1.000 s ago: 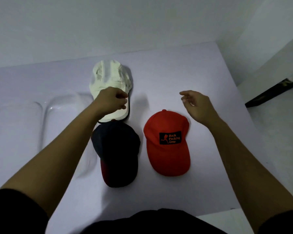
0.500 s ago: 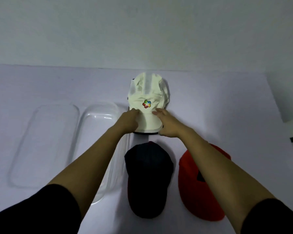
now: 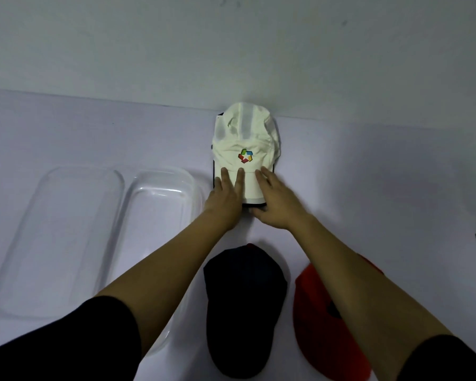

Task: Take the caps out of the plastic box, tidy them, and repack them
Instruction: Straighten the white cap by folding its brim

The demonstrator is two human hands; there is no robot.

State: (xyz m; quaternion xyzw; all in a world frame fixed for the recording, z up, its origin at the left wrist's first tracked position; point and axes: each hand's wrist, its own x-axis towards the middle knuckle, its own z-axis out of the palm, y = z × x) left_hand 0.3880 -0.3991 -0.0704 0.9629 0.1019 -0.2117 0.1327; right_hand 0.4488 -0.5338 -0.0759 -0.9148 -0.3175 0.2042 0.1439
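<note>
Tidying step: the white cap (image 3: 245, 144) is smoothed at the far middle of the table (image 3: 368, 174).
Its brim is pressed flat by the left hand (image 3: 226, 199) and right hand (image 3: 275, 204), with fingers straight and nothing pinched. A dark cap (image 3: 242, 306) and a red cap (image 3: 322, 325) lie nearer. Repacking into the plastic box (image 3: 154, 229) at left is judged next.

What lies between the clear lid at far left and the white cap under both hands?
In the head view, the open clear plastic box lies between them, right beside the lid and close to the white cap.
</note>
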